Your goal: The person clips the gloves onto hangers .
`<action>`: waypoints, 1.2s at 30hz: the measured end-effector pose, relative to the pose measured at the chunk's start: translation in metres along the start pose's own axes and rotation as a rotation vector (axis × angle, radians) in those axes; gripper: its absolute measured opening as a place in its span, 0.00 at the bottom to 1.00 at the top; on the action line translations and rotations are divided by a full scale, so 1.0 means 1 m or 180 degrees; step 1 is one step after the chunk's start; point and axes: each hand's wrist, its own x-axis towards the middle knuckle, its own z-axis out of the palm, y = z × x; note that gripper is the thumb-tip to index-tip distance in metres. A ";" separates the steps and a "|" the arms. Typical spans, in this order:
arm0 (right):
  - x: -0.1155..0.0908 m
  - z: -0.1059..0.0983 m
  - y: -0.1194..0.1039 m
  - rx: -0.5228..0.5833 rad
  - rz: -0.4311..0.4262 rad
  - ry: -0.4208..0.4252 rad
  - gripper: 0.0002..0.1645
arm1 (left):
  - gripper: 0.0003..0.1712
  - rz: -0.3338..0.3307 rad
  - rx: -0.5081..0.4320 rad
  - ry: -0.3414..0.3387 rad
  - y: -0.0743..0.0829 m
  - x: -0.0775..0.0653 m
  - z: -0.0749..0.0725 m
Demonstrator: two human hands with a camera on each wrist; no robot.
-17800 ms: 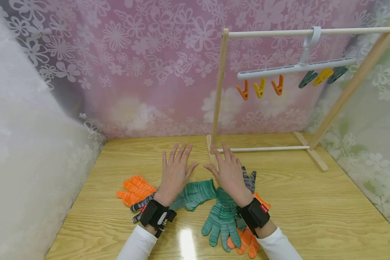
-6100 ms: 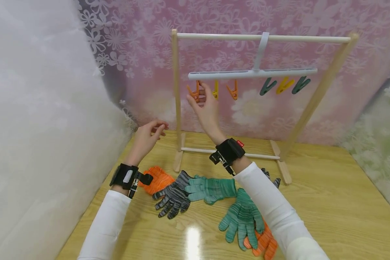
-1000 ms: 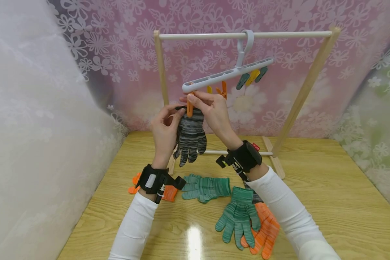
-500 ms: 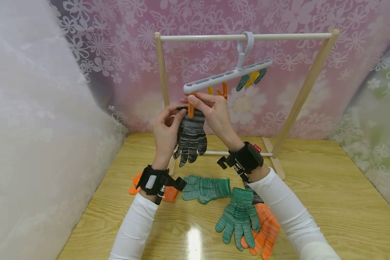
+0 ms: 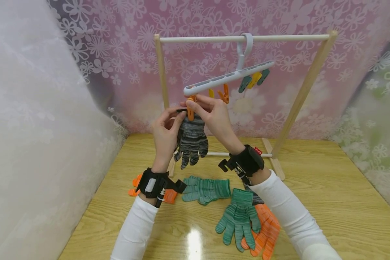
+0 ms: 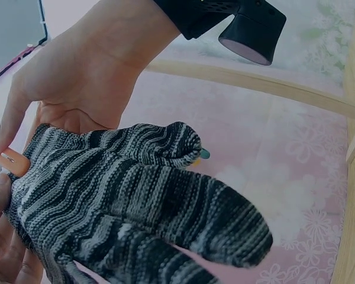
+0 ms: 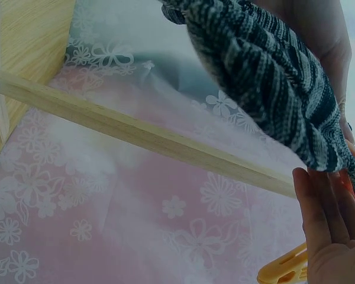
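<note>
A black-and-grey striped knit glove [image 5: 192, 136] hangs fingers down below the low left end of the pale grey hanger [image 5: 222, 78]. My left hand [image 5: 165, 134] pinches its cuff at the left corner. My right hand [image 5: 218, 118] holds an orange clothespin [image 5: 190, 114] between thumb and fingers, at the cuff's middle. In the left wrist view the clothespin [image 6: 13, 161] lies over the cuff edge of the glove [image 6: 118, 195]. Right fingers [image 7: 319, 207] are behind the cuff in the right wrist view, where a yellow clothespin [image 7: 284, 265] shows nearby.
The hanger hangs from the white rod [image 5: 201, 39] of a wooden rack. Another orange clothespin [image 5: 224, 94] and several green and yellow ones hang along it. Green gloves [image 5: 238, 216] and orange gloves [image 5: 267, 231] lie on the table [image 5: 328, 216], partly overlapping.
Over the last second the hands stay at the cuff and sink very slightly with the glove and clothespin. Earlier, the striped glove lay on the table and the hanger hung nearly level.
</note>
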 end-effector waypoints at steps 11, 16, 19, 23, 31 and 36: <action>-0.003 -0.002 0.006 0.0112 0.0033 0.0041 0.21 | 0.12 0.0090 0.0137 -0.0199 -0.004 -0.002 -0.001; -0.003 -0.003 0.007 0.0099 -0.0011 0.0037 0.20 | 0.13 -0.0052 0.0108 -0.0278 -0.008 -0.004 0.000; -0.004 -0.004 0.008 0.0057 -0.0034 0.0029 0.20 | 0.13 -0.0146 0.0097 -0.0285 -0.011 -0.005 0.001; -0.006 -0.006 0.011 0.0014 0.0010 0.0009 0.22 | 0.12 -0.0227 0.0088 -0.0262 -0.013 -0.007 0.001; -0.013 -0.014 0.015 -0.0020 0.0071 0.0010 0.20 | 0.12 -0.0358 0.0178 -0.0316 -0.012 -0.014 0.005; -0.014 -0.015 0.014 -0.0074 0.0055 -0.0018 0.20 | 0.11 -0.0325 0.0170 -0.0332 -0.013 -0.016 0.005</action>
